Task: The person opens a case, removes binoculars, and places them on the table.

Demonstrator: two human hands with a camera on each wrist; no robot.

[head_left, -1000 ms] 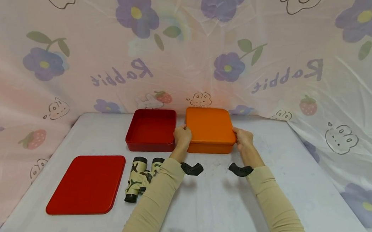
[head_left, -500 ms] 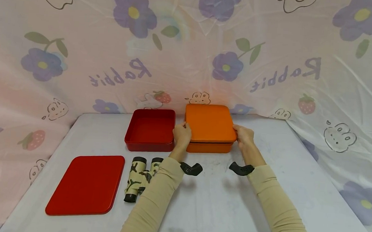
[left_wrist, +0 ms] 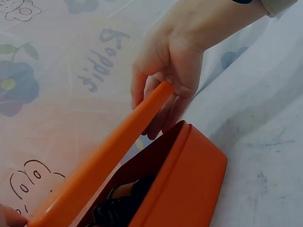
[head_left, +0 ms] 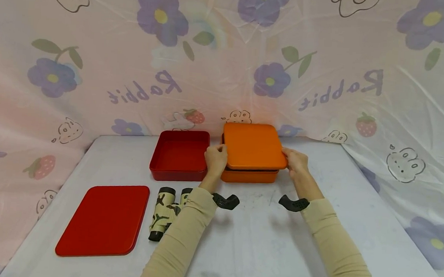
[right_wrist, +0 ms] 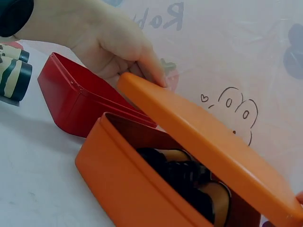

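Note:
My left hand (head_left: 216,160) and right hand (head_left: 296,162) hold the orange lid (head_left: 255,147) by its left and right edges. The lid is raised off the orange box (head_left: 250,176) and tilted, leaving a gap at the front. Through that gap, the right wrist view shows a black and tan object (right_wrist: 182,175) inside the box; the lid and walls hide much of it. Thumb and fingers of the right hand (left_wrist: 165,71) pinch the lid edge in the left wrist view. The left hand (right_wrist: 113,42) grips the opposite edge in the right wrist view.
An open red box (head_left: 180,155) stands just left of the orange box. Its flat red lid (head_left: 102,221) lies at the front left. Camouflage binoculars (head_left: 161,215) lie beside it, partly behind my left forearm. A patterned cloth (head_left: 226,71) hangs behind the white table.
The orange lid has come up off its box, from seated to lifted and shifted slightly right. Both hands rose with it, the right one moving a little outward. The box stays put.

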